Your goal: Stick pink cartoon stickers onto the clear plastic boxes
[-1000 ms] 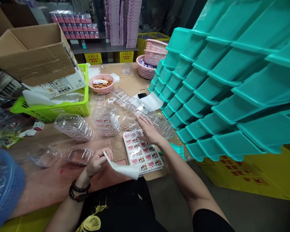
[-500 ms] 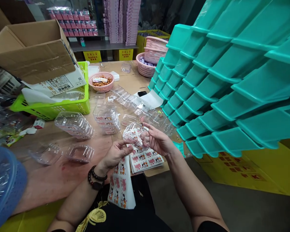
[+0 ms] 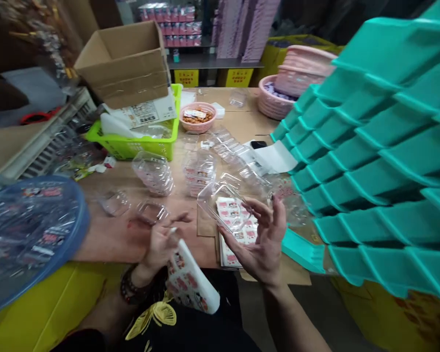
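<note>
My right hand (image 3: 264, 239) holds a clear plastic clamshell box (image 3: 225, 205) above a pile of sticker sheets (image 3: 238, 234) printed with pink and cat pictures. My left hand (image 3: 161, 242) pinches one sticker sheet (image 3: 192, 283), which droops over the table edge toward my lap. The picture is blurred by head motion. Stacks of clear clamshell boxes (image 3: 154, 172) and a stack with stickers inside (image 3: 199, 172) stand just beyond my hands.
A tall stack of teal plastic trays (image 3: 370, 146) fills the right. A green basket (image 3: 139, 142) with a cardboard box (image 3: 126, 63) sits at back left, a blue basket (image 3: 29, 234) of filled boxes at near left, pink baskets (image 3: 282, 93) at the back.
My right hand picked a clear box off the table and lifted it. My left hand dropped lower with the sticker sheet. The camera swung left and the view blurred.
</note>
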Motion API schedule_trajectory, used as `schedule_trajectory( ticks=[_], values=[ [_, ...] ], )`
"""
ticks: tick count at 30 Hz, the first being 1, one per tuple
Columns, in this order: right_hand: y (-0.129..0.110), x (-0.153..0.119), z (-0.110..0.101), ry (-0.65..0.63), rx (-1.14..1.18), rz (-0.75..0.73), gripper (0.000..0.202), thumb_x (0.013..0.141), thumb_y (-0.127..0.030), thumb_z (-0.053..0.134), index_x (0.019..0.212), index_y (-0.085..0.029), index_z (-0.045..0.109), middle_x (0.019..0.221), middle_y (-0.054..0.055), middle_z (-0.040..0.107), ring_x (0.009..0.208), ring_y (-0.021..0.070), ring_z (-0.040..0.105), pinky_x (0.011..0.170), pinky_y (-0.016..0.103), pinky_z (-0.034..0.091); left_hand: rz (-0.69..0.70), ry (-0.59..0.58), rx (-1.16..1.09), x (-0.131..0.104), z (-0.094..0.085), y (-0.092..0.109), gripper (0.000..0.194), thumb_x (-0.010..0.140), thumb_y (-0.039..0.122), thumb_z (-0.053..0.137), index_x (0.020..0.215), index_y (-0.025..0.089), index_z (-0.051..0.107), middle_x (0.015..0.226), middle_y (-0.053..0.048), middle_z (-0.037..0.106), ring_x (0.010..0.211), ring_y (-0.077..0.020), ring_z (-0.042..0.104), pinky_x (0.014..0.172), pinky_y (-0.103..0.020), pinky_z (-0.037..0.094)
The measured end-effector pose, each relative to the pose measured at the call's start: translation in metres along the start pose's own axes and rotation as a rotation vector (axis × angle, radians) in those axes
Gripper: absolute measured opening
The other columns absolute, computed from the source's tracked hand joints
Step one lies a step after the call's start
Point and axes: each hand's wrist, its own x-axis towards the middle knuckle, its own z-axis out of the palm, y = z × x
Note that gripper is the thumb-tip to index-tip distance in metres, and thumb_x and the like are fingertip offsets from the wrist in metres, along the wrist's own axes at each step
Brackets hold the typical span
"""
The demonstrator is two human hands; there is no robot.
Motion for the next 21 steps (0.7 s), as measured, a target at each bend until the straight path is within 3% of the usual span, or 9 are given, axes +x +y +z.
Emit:
schedule_trajectory(
  ticks=[3,5,7,9,12,15,17,19,21],
  values=[
    [-0.007,0.007,0.052,-0.195,0.051,-0.143,0.105,0.082,-0.023,0.073,0.158,-0.027,0.000,0.139,0.016,0.049,0.123,0.0279,0.055,0.102,0.049,0.052,0.238,0.235,-0.153,-0.023,-0.058,0.034,0.029,0.082,0.043,0.070,0.096,0.019,0.076,0.084,-0.005,0.075,0.035,-0.0022,0.042,0.034,-0.017,0.031],
    [-0.010,0.009,0.089,-0.337,0.094,-0.224,0.104,0.085,-0.024,0.068,0.158,-0.024,-0.005,0.144,0.018,0.046,0.125,0.0293,0.054,0.102,0.049,0.052,0.328,0.236,-0.230,-0.035,-0.096,0.054,0.031,0.081,0.046,0.067,0.094,0.019,0.076,0.076,-0.004,0.074,0.031,-0.0031,0.037,0.032,-0.020,0.032],
    [-0.008,0.011,0.122,-0.414,0.074,-0.257,0.104,0.087,-0.023,0.065,0.157,-0.025,-0.012,0.146,0.019,0.045,0.128,0.0317,0.051,0.103,0.052,0.050,0.306,0.160,-0.243,-0.041,-0.124,0.066,0.032,0.080,0.046,0.068,0.095,0.020,0.076,0.064,-0.003,0.070,0.029,-0.0057,0.039,0.032,-0.022,0.036],
    [-0.004,0.012,0.148,-0.469,0.032,-0.236,0.105,0.087,-0.022,0.063,0.156,-0.026,-0.017,0.147,0.019,0.044,0.130,0.0338,0.049,0.104,0.055,0.048,0.252,0.158,-0.258,-0.043,-0.136,0.069,0.027,0.081,0.043,0.066,0.093,0.021,0.076,0.054,-0.001,0.063,0.029,-0.0065,0.038,0.033,-0.022,0.036],
    [0.002,0.009,0.168,-0.555,0.025,-0.175,0.105,0.088,-0.021,0.060,0.155,-0.025,-0.020,0.151,0.020,0.039,0.135,0.0354,0.045,0.107,0.057,0.044,0.153,0.286,-0.338,-0.037,-0.129,0.060,0.028,0.089,0.039,0.056,0.084,0.018,0.074,0.046,0.001,0.053,0.028,-0.0061,0.035,0.031,-0.020,0.030],
    [-0.001,0.004,0.157,-0.607,0.063,-0.136,0.110,0.086,-0.027,0.066,0.156,-0.023,-0.019,0.156,0.021,0.032,0.140,0.0371,0.039,0.111,0.059,0.039,0.026,0.304,-0.404,-0.024,-0.114,0.048,0.035,0.094,0.037,0.048,0.079,0.015,0.072,0.042,0.002,0.046,0.026,-0.0064,0.030,0.029,-0.019,0.023],
    [-0.004,0.008,0.128,-0.573,0.081,-0.116,0.114,0.082,-0.033,0.073,0.158,-0.026,-0.012,0.157,0.018,0.030,0.141,0.0382,0.038,0.111,0.059,0.040,-0.031,0.218,-0.423,-0.015,-0.109,0.043,0.032,0.093,0.032,0.048,0.082,0.013,0.072,0.042,0.002,0.046,0.027,-0.0062,0.029,0.029,-0.018,0.022],
    [0.003,0.028,0.087,-0.409,0.051,-0.064,0.108,0.082,-0.038,0.072,0.158,-0.031,-0.003,0.156,0.013,0.034,0.139,0.0375,0.040,0.109,0.059,0.043,-0.075,0.095,-0.439,-0.005,-0.109,0.041,0.027,0.090,0.027,0.050,0.085,0.013,0.073,0.042,0.003,0.044,0.029,-0.0061,0.029,0.030,-0.018,0.024],
    [0.024,0.063,0.047,-0.084,-0.072,0.034,0.096,0.088,-0.038,0.062,0.158,-0.035,-0.004,0.150,0.012,0.042,0.135,0.0343,0.044,0.108,0.058,0.043,-0.110,-0.038,-0.466,0.008,-0.111,0.040,0.023,0.089,0.026,0.053,0.083,0.015,0.073,0.040,0.005,0.037,0.030,-0.0064,0.026,0.032,-0.017,0.026]
  ],
)
